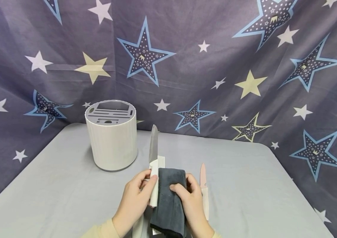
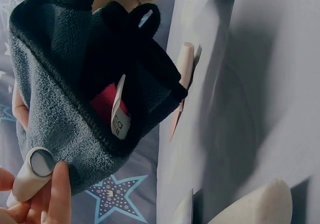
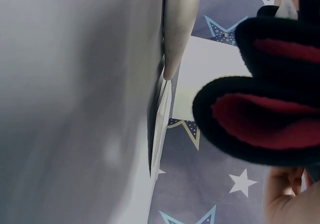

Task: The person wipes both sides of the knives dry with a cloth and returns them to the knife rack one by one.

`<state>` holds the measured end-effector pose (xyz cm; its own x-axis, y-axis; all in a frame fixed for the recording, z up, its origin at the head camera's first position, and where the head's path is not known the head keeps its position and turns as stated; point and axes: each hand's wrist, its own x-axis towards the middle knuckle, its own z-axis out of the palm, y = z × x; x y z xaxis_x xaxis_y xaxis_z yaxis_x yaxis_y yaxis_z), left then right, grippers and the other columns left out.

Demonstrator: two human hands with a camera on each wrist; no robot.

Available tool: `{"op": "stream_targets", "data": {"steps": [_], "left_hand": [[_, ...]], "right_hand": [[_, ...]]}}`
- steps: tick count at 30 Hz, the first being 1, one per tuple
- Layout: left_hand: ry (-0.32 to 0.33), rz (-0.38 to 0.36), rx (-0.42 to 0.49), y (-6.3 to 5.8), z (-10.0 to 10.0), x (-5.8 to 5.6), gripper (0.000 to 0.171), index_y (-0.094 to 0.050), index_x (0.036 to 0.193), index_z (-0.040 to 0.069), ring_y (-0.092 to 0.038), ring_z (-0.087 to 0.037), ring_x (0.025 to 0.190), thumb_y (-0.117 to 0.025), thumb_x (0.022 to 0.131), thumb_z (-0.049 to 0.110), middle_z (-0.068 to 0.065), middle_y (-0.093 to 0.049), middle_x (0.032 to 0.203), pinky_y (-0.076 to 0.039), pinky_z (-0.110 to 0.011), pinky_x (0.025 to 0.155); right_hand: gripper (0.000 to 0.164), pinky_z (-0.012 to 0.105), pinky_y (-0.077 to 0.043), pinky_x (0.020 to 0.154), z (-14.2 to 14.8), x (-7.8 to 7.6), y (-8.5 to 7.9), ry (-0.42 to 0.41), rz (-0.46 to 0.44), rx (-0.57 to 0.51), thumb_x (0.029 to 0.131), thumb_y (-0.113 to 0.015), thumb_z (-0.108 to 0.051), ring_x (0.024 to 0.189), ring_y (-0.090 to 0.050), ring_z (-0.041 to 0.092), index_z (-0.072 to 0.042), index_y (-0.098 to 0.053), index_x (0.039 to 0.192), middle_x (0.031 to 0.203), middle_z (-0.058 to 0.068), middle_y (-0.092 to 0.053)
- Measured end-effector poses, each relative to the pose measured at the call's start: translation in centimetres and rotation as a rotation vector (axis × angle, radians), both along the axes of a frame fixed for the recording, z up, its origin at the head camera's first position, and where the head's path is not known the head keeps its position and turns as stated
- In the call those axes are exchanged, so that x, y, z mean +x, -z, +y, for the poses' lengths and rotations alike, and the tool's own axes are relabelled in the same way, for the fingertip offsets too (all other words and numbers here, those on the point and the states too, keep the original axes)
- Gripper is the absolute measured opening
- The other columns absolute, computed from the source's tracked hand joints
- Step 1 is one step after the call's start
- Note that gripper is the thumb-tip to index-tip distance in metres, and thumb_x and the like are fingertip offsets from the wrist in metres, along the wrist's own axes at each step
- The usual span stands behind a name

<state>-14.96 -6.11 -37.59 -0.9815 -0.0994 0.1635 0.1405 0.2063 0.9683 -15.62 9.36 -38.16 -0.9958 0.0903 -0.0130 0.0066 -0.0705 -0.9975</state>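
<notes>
My left hand (image 1: pixel 134 196) grips the white handle of a kitchen knife (image 1: pixel 153 148), whose blade points up and away. The butt of that knife's handle (image 2: pixel 42 162) shows in the left wrist view, against the cloth. My right hand (image 1: pixel 193 200) holds a folded dark grey cloth (image 1: pixel 168 198), thumb on its front and fingers behind. Red lining (image 3: pixel 275 119) shows inside the cloth's folds in the right wrist view. Just right of that hand, a small knife with a pink blade (image 1: pixel 203 175) lies on the table. The cloth hides part of the right fingers.
A white cylindrical knife block (image 1: pixel 112 142) with a slotted grey top stands at the back left of the grey table (image 1: pixel 245 185). Another pale handle (image 1: pixel 137 228) lies below my left hand. A flat white piece (image 1: pixel 162 161) shows behind the cloth. A star-patterned curtain (image 1: pixel 186 76) hangs behind.
</notes>
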Motion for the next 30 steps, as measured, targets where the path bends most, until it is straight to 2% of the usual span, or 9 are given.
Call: {"op": "stream_targets", "data": {"steps": [2,5,9,14,20,23,26,30], "left_hand": [[-0.005,-0.002,-0.007,-0.02,0.00,-0.02,0.027,-0.066,0.118,0.003,-0.057,-0.006,0.062,-0.059,0.100,0.021,-0.006,-0.069,0.084,-0.050,-0.024,0.054],[-0.001,-0.014,0.002,-0.08,0.01,0.03,0.026,-0.065,0.118,0.005,-0.061,-0.006,0.066,-0.055,0.102,0.023,-0.005,-0.071,0.090,-0.050,-0.023,0.058],[0.019,-0.024,0.042,-0.16,0.03,0.14,0.030,-0.057,0.124,0.003,-0.065,-0.010,0.069,-0.046,0.106,0.023,-0.008,-0.069,0.097,-0.052,-0.026,0.057],[0.037,-0.029,0.128,-0.20,-0.12,0.03,0.030,-0.047,0.123,-0.001,-0.056,-0.010,0.060,-0.033,0.109,0.021,-0.009,-0.056,0.081,-0.051,-0.030,0.046],[0.059,-0.061,0.240,-0.14,-0.25,-0.05,0.034,-0.042,0.123,-0.001,-0.039,-0.006,0.055,-0.028,0.110,0.026,-0.002,-0.044,0.080,-0.039,-0.020,0.043],[0.065,-0.072,0.277,-0.23,-0.19,-0.07,0.037,-0.040,0.124,-0.002,-0.033,-0.004,0.053,-0.029,0.110,0.031,0.000,-0.040,0.076,-0.032,-0.017,0.042],[0.056,-0.093,0.279,-0.31,-0.13,-0.15,0.039,-0.041,0.126,-0.001,-0.031,-0.003,0.047,-0.038,0.108,0.033,0.002,-0.038,0.069,-0.031,-0.017,0.041],[0.024,-0.125,0.207,-0.12,-0.05,-0.24,0.046,-0.041,0.135,0.001,-0.035,-0.005,0.042,-0.052,0.103,0.033,0.001,-0.040,0.064,-0.033,-0.019,0.041]], "right_hand": [[0.024,0.031,-0.055,0.067,0.00,-0.04,0.03,0.003,0.002,-0.001,0.077,-0.070,-0.008,0.075,-0.062,0.017,0.001,-0.059,0.098,0.083,0.002,-0.062],[0.024,0.031,-0.055,0.067,-0.02,-0.07,0.04,0.008,0.009,-0.003,0.077,-0.070,-0.007,0.075,-0.062,0.018,0.001,-0.060,0.097,0.084,0.002,-0.062],[0.023,0.031,-0.055,0.067,-0.01,-0.13,0.07,0.017,0.026,0.002,0.078,-0.069,-0.006,0.075,-0.062,0.017,0.001,-0.060,0.097,0.083,0.001,-0.062],[0.023,0.030,-0.055,0.066,-0.01,-0.18,0.20,0.024,0.035,0.009,0.077,-0.069,-0.005,0.074,-0.062,0.016,0.001,-0.060,0.096,0.082,0.000,-0.062],[0.024,0.029,-0.054,0.066,0.02,-0.15,0.22,0.027,0.034,0.010,0.077,-0.070,-0.006,0.074,-0.061,0.015,0.002,-0.060,0.097,0.080,0.000,-0.061],[0.024,0.029,-0.054,0.065,0.01,-0.13,0.17,0.024,0.031,0.010,0.078,-0.070,-0.006,0.073,-0.062,0.016,0.002,-0.061,0.098,0.081,0.000,-0.061],[0.023,0.029,-0.054,0.066,-0.02,-0.13,0.12,0.025,0.026,0.012,0.078,-0.071,-0.007,0.074,-0.062,0.016,0.001,-0.061,0.097,0.080,0.000,-0.061],[0.022,0.030,-0.054,0.065,-0.02,-0.16,0.12,0.027,0.021,0.015,0.077,-0.071,-0.007,0.073,-0.062,0.016,0.001,-0.061,0.096,0.080,0.000,-0.061]]}}
